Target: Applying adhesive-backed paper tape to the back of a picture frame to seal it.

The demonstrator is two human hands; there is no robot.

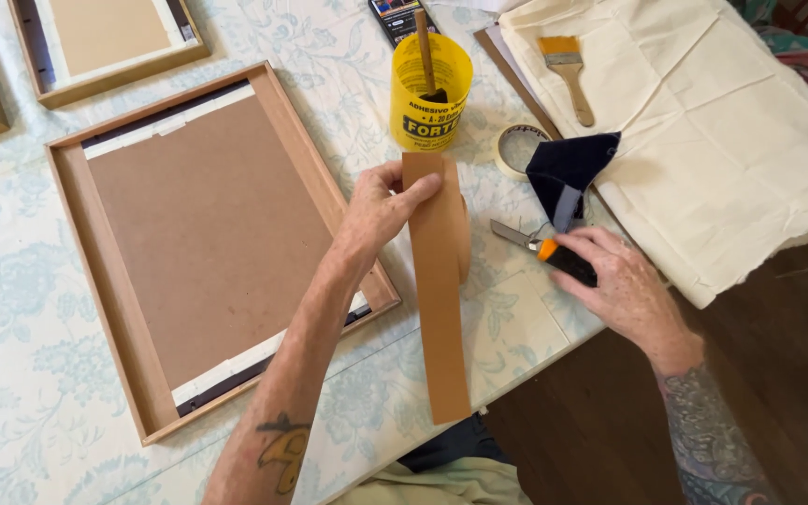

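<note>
My left hand [378,208] pinches the top end of a long brown paper strip [440,309], which hangs down over the table's front edge from a roll behind it. My right hand [621,285] grips a utility knife [542,249] with an orange and black handle, its blade pointing left toward the strip. A wooden picture frame [123,309] lies face down to the left, brown backing board [208,234] showing, with white tape at its top and bottom edges.
A yellow glue tub [429,112] with a wooden stick in it stands behind the strip. Beside it lie a masking tape roll [514,148], a dark blue cloth [568,168], a paintbrush [568,70] on cream fabric [722,140]. More frames [105,47] sit at back left.
</note>
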